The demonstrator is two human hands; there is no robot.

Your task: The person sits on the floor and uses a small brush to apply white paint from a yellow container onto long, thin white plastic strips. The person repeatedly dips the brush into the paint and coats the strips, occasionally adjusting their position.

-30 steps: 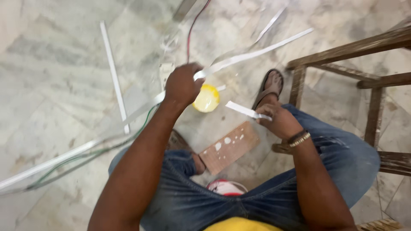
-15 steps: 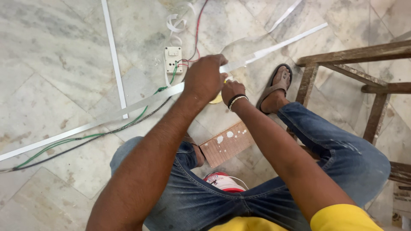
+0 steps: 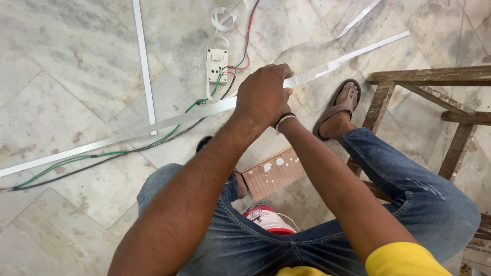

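My left hand (image 3: 263, 94) is closed over a long white plastic strip (image 3: 153, 125) that runs slantwise across the marble floor, from the left edge to the upper right. My right hand (image 3: 284, 113) is tucked under the left one, so only a sliver of it and the beaded wristband show. Its fingers and whatever it touches are hidden. Green and black wires (image 3: 102, 157) run along the strip to a small white switch box (image 3: 217, 65) just beyond my left hand.
A second white strip (image 3: 144, 66) lies on the floor at the upper left. A worn wooden frame (image 3: 434, 76) stands at the right beside my sandalled foot (image 3: 340, 110). A paint-flecked wooden block (image 3: 273, 174) and a red and white container (image 3: 268, 219) sit between my legs.
My right hand left my knee and moved in under the left hand at the strip. The yellow roll seen earlier is now hidden. The view has shifted, showing the switch box.
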